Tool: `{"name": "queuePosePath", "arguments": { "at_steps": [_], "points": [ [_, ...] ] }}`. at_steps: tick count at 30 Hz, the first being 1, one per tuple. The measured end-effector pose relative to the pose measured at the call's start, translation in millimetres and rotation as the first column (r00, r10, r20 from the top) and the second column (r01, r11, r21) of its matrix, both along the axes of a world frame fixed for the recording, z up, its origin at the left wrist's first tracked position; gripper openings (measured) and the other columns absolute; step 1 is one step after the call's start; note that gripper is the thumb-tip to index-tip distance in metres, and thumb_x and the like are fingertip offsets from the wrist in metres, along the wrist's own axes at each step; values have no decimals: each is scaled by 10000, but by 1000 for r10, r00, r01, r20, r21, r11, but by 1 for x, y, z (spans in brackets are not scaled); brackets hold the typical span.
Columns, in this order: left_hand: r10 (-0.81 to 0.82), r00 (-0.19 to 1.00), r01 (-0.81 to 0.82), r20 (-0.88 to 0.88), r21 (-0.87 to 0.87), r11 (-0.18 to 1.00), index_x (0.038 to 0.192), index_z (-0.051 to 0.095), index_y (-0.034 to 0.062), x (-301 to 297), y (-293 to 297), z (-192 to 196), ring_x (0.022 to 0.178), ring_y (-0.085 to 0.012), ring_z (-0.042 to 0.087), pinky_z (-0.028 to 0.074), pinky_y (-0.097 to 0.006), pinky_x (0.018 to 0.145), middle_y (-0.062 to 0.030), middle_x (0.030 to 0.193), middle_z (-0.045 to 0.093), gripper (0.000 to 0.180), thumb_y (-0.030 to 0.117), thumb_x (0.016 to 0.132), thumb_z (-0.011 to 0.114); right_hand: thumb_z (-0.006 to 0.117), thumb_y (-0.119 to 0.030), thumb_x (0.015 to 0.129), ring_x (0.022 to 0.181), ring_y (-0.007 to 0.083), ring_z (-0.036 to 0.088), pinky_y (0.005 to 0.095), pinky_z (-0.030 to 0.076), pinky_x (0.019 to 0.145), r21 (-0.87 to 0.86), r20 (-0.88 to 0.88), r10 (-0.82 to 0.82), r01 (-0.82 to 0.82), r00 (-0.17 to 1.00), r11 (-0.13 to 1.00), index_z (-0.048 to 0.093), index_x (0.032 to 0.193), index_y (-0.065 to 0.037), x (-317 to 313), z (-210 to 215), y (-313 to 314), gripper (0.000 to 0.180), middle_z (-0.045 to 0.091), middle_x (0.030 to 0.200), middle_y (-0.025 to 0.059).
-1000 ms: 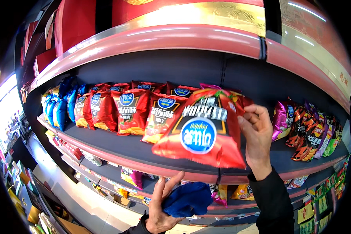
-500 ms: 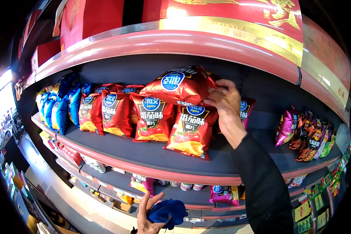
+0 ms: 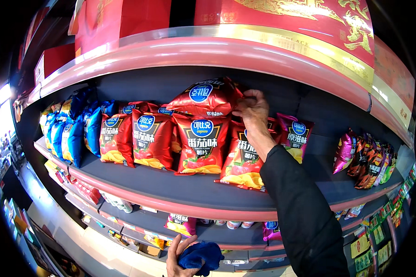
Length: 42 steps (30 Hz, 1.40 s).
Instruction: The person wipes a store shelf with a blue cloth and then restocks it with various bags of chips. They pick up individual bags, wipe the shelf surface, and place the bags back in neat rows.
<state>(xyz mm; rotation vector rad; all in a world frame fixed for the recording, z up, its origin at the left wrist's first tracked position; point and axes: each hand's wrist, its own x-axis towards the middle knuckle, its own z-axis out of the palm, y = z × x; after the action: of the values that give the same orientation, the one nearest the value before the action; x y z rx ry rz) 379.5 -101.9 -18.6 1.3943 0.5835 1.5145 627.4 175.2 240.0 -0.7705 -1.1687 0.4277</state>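
My right hand [image 3: 255, 115] has its fingers on the right end of a red bag of potato chips [image 3: 196, 102], which lies flat on top of the upright bags. Beneath it stands a row of upright red chip bags; one front bag [image 3: 202, 147] is just below, and another [image 3: 245, 161] is partly covered by my right forearm. Low in the view, my left hand [image 3: 174, 261] is closed around a bunched dark blue cloth [image 3: 201, 257].
Blue chip bags [image 3: 71, 138] fill the shelf's left end; a purple bag [image 3: 296, 136] stands right of my wrist. Small snack packs [image 3: 370, 161] are at the far right. Overhead runs a pink-edged shelf [image 3: 208, 53] bearing red gift boxes [image 3: 282, 18]. Lower shelves hold more goods.
The lying bag has shifted left over the upright bags, my right hand moving with it. The view has turned slightly left. My left hand still holds the cloth.
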Motion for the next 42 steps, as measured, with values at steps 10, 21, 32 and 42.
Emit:
{"name": "queuePosePath", "arguments": {
  "at_steps": [10,21,32,42],
  "points": [
    [37,996,-38,-75,-2,999,1613,225,79,-21,11,-10,1310,-367,563,452,-465,1120,-236,1420,560,1019,-15,744,748,625,-85,890,727,311,695,435,530,716,227,402,-347,275,847,934,669,1189,-51,-12,2,-14,304,691,781,157],
    [46,993,-53,-106,-62,997,1569,334,31,-26,15,-14,1270,-347,596,473,-442,1100,-220,1362,606,919,-39,741,727,686,-168,880,941,411,700,476,548,846,163,567,-360,328,741,931,672,1172,5,-28,-10,-29,339,719,1063,205],
    [36,986,-50,-160,-86,995,1510,412,-9,-28,17,-14,1282,-319,599,481,-416,1100,-199,1377,615,823,-97,741,690,846,-327,757,1349,415,488,499,398,1141,386,861,-425,184,281,904,394,1548,-104,-37,32,-41,938,513,1465,213],
    [43,991,-67,-127,-192,979,1429,523,-11,-35,13,-20,1278,-291,602,474,-401,1105,-169,1369,631,730,-129,720,650,818,-345,794,1114,360,582,550,484,935,770,616,-782,282,-98,572,548,1429,-91,-75,22,-27,735,599,1211,178]
  ]
}}
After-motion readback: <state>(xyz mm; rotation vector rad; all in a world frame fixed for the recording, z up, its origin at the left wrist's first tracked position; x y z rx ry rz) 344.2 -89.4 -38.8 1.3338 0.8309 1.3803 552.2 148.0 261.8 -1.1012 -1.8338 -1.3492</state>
